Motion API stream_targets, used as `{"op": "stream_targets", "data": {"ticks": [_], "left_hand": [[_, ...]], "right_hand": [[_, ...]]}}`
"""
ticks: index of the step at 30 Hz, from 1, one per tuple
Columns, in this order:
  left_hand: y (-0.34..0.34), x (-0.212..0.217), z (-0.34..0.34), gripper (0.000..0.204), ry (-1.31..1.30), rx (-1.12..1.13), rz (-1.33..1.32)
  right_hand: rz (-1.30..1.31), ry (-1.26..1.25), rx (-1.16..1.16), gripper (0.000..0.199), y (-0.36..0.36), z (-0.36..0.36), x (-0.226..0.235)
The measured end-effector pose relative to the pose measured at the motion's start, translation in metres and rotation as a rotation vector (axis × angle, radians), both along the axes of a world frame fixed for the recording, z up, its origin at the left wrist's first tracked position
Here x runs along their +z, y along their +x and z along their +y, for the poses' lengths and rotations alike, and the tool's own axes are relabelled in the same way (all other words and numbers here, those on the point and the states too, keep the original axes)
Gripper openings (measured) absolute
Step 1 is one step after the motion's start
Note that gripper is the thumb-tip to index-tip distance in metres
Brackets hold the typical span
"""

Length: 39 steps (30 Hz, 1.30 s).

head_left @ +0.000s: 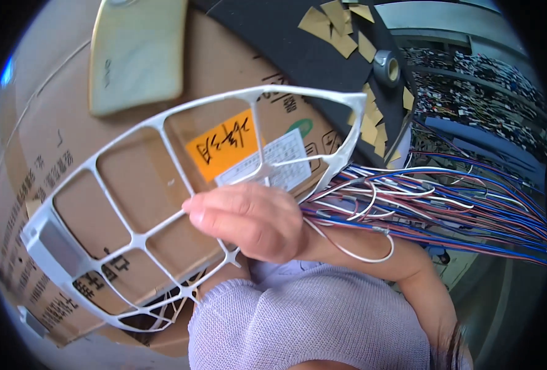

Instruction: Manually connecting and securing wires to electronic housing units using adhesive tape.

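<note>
My right hand (pixel 248 222) pinches a rib of a white openwork plastic frame (pixel 139 239), with thumb and fingertips closed on it near its middle. Long and leaf-shaped, the frame has crossing ribs and a solid grey-white block at its left end; its right end tapers to a point. Through its openings shows a brown cardboard box (pixel 51 166) with an orange sticker (pixel 224 145) and a white printed label (pixel 292 160). A bit of my left arm (pixel 221 279) appears below the right hand; my left hand itself is out of sight.
A pale panel (pixel 137 61) with yellowed edges lies on the box beyond the frame. On a black surface (pixel 273 37) at the back are yellow pieces (pixel 319 24) and a tape roll (pixel 387 68). Bundled red, blue and white wires (pixel 409 203) stretch rightward beside my right forearm.
</note>
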<state>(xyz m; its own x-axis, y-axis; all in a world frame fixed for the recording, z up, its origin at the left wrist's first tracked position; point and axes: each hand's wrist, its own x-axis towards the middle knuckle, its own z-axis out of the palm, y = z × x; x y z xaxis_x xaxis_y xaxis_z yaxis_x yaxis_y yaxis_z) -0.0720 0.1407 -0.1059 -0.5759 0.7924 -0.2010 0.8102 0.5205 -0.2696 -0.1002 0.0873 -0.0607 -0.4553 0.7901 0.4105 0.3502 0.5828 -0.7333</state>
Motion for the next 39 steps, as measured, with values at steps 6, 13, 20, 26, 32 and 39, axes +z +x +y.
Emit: {"op": "stream_targets", "data": {"ticks": [6, 13, 20, 26, 32, 39], "left_hand": [[-0.014, 0.039, -0.018, 0.02, 0.053, -0.01, 0.363], [-0.036, 0.084, -0.031, 0.02, 0.028, -0.194, 0.545], [-0.036, 0.082, -0.028, 0.019, 0.049, -0.157, 0.563], [-0.037, 0.076, -0.032, 0.021, 0.069, -0.163, 0.597], [-0.037, 0.068, -0.031, 0.023, 0.114, -0.198, 0.696], [-0.026, 0.048, -0.036, 0.019, 0.16, -0.132, 1.023]], "right_hand": [[0.002, 0.017, -0.052, 0.023, 0.0, 0.0, 0.002], [0.078, 0.066, -0.062, 0.023, -0.005, 0.006, 0.002], [0.06, 0.097, -0.135, 0.019, -0.01, -0.001, -0.005], [0.102, 0.078, -0.123, 0.016, -0.01, 0.001, -0.004], [0.142, 0.093, -0.121, 0.016, -0.011, 0.001, -0.002], [0.116, 0.126, -0.133, 0.018, -0.009, -0.001, -0.007]]}}
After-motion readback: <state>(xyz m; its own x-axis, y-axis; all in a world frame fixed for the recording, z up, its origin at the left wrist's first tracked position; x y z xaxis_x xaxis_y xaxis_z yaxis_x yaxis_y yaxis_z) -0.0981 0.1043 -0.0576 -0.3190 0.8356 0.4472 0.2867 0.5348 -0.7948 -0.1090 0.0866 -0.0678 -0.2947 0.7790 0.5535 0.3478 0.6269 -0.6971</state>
